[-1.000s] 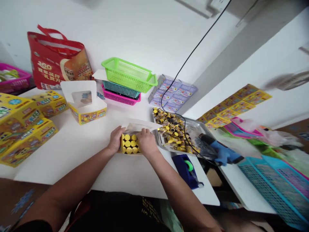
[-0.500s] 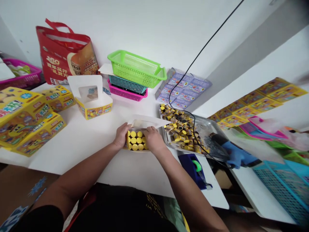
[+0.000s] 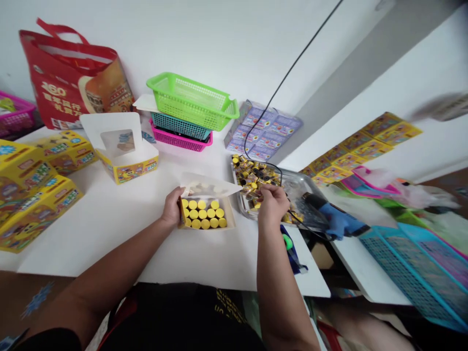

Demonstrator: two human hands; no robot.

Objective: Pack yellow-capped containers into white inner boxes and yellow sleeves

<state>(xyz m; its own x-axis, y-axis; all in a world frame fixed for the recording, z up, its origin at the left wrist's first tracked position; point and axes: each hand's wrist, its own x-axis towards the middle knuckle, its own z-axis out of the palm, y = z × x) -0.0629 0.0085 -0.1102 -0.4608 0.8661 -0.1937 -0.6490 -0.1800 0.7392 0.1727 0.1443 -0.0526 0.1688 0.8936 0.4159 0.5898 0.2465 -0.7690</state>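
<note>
My left hand [image 3: 172,207] grips the left side of an open yellow cardboard box [image 3: 229,213], whose white windowed lid [image 3: 204,185] stands raised at the back. Inside, rows of yellow-capped cylinders [image 3: 203,212] stand packed upright. My right hand [image 3: 272,202] is over a metal tray [image 3: 241,209] heaped with small yellow-and-dark cylinders [image 3: 254,179], its fingers curled among them. Whether those fingers hold a cylinder is hidden.
Stacked green, teal and pink baskets [image 3: 192,100] stand at the back, beside a red bag [image 3: 73,78]. Yellow boxes [image 3: 25,190] lie left. A blue heat gun [image 3: 338,222] rests right of the tray, a black cable [image 3: 278,92] crosses it, and a blue tape dispenser [image 3: 292,251] sits below.
My right hand has left the box and moved right onto the tray. The box's contents now show fully. My left hand stays on the box, and the view has shifted slightly.
</note>
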